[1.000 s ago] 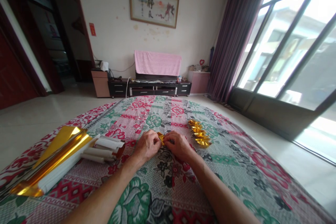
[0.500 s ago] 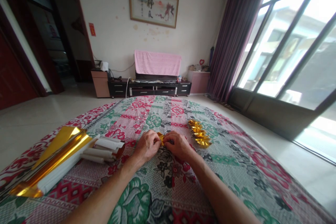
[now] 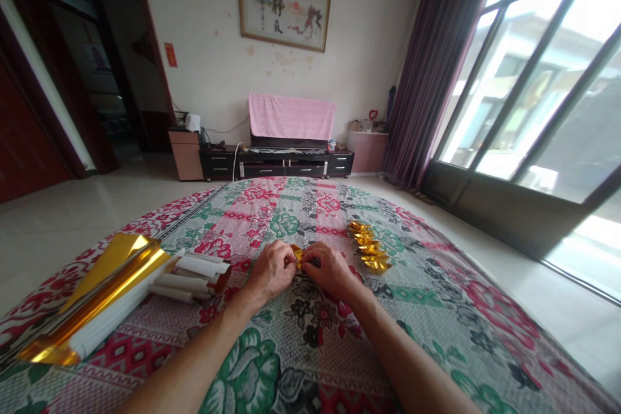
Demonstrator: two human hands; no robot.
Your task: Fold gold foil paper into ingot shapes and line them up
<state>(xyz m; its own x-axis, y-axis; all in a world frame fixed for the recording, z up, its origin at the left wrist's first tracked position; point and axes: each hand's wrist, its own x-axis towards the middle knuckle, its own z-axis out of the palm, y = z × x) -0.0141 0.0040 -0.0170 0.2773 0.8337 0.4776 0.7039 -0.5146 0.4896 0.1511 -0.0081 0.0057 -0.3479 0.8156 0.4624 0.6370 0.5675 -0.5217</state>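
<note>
Pinching a small gold paper (image 3: 297,250) between them, the left hand (image 3: 272,270) and right hand (image 3: 328,266) have their fingers clamped on it, over the tablecloth (image 3: 295,330). Folded gold pieces (image 3: 369,247) lie in a row to the right.

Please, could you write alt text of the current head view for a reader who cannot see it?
A person's left hand and right hand pinch a small gold piece between them over a flowered tablecloth. To the right lies a row of folded gold pieces; to the left lie shiny gold sheets and white rolls.
</note>
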